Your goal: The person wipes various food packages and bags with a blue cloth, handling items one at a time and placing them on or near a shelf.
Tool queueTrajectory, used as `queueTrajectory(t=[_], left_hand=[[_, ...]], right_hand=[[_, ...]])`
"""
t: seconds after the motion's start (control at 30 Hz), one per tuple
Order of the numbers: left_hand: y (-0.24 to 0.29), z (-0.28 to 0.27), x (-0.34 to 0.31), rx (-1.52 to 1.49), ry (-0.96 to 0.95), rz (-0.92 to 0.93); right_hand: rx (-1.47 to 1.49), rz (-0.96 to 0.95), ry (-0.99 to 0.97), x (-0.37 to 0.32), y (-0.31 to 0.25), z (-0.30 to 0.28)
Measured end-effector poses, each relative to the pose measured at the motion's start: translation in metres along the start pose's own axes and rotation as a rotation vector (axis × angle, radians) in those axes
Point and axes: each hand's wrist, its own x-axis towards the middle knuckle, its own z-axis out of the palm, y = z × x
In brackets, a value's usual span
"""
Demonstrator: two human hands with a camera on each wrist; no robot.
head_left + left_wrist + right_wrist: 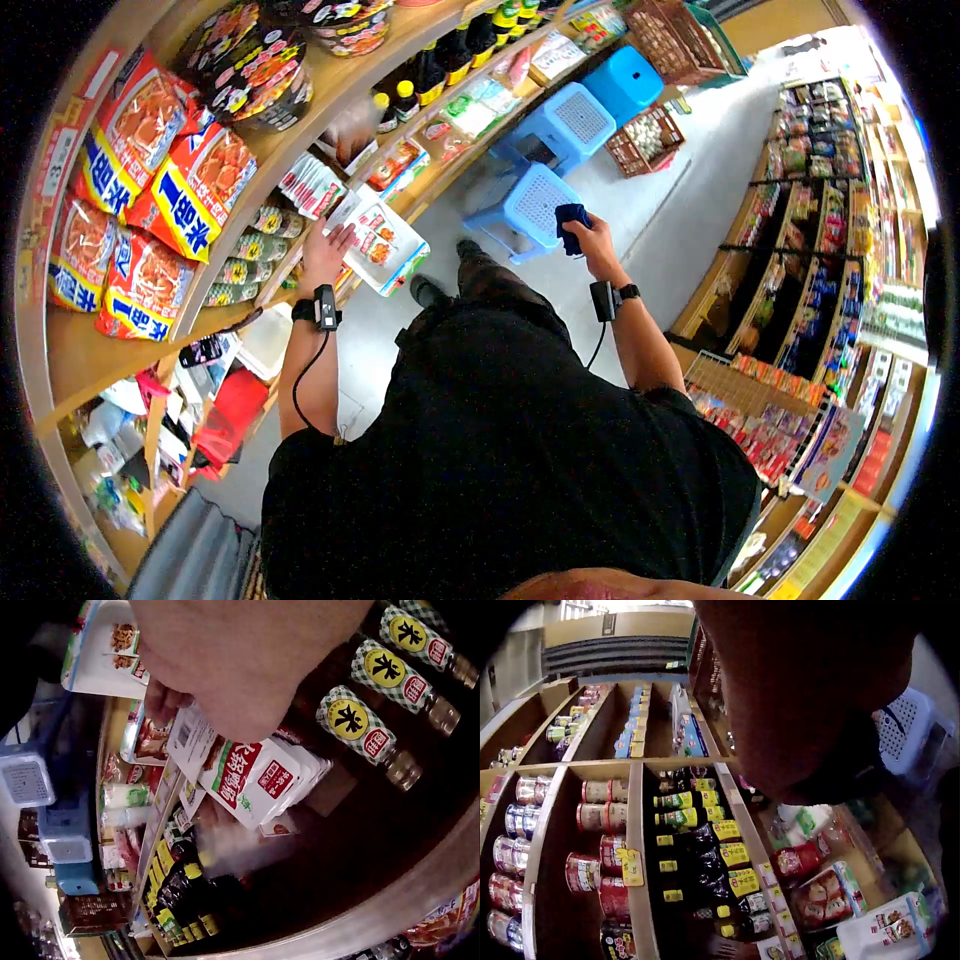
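My left hand point(325, 255) lies with extended fingers at the shelf edge, touching the near side of a white tray-shaped pack point(378, 262) with food pictures. In the left wrist view the hand point(232, 660) partly covers a stack of white and red sachets point(259, 780); the exact fingertip contact is hidden. The same sachets point(308, 186) stand beside the pack in the head view. Away from the shelf, my right hand point(596, 248) grips a bunched dark blue cloth point(573, 228). The right wrist view shows that hand point(810, 697) dark, its fingers unclear.
Blue plastic stools point(530, 205) stand on the floor beside the lower shelf, with a brown crate point(645, 138) beyond. Sauce bottles point(724, 859), green-labelled jars point(356, 720) and red noodle bags point(195, 190) fill the shelves. Another stocked rack point(815, 240) lines the right side.
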Motion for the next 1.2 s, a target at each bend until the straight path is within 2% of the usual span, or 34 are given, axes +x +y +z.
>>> queueTrajectory(t=[0.1,0.17,0.3,0.37,0.43,0.53,0.7,0.8,0.83,0.9,0.97,1.0,1.1,1.13,1.2], left_hand=[[-0.01,-0.003,0.0,0.053,0.017,0.068],[-0.017,-0.005,-0.003,0.018,0.1,0.056],[-0.039,0.0,-0.025,0.192,0.104,0.152],[-0.058,-0.005,-0.032,0.304,0.133,0.101],[-0.073,-0.006,-0.046,0.344,0.114,0.109],[-0.091,-0.004,-0.054,0.526,0.153,-0.015],[-0.106,0.014,-0.058,0.508,0.292,-0.006],[-0.107,-0.001,-0.029,0.428,0.428,0.397],[-0.095,0.007,-0.031,0.529,0.514,0.538],[-0.071,0.019,-0.034,1.091,0.837,1.01],[-0.042,0.048,-0.047,0.99,0.861,0.988],[-0.032,0.056,-0.05,0.892,0.869,0.967],[-0.01,0.055,-0.038,1.003,0.943,0.969],[-0.006,0.061,-0.039,0.953,0.946,0.983],[-0.001,0.053,-0.025,0.951,0.924,0.976]], right_hand=[[-0.004,-0.015,-0.071,0.021,-0.003,0.007],[-0.002,-0.028,-0.133,0.034,-0.008,0.016],[-0.034,0.012,-0.305,0.069,-0.029,0.039],[-0.05,0.026,-0.365,0.083,-0.037,0.048],[-0.134,0.03,-0.51,0.102,-0.048,0.06],[-0.206,0.011,-0.635,0.121,-0.056,0.075],[-0.264,-0.054,-0.74,0.159,-0.048,0.098],[-0.344,-0.068,-0.791,0.171,-0.047,0.107],[-0.381,-0.057,-0.817,0.171,-0.05,0.109],[-0.412,-0.056,-0.84,0.176,-0.051,0.116],[-0.444,-0.069,-0.856,0.181,-0.055,0.123],[-0.452,-0.139,-0.855,0.182,-0.059,0.126],[-0.448,-0.26,-0.861,0.178,-0.08,0.132],[-0.438,-0.3,-0.866,0.175,-0.086,0.132],[-0.428,-0.29,-0.846,0.175,-0.098,0.133]])
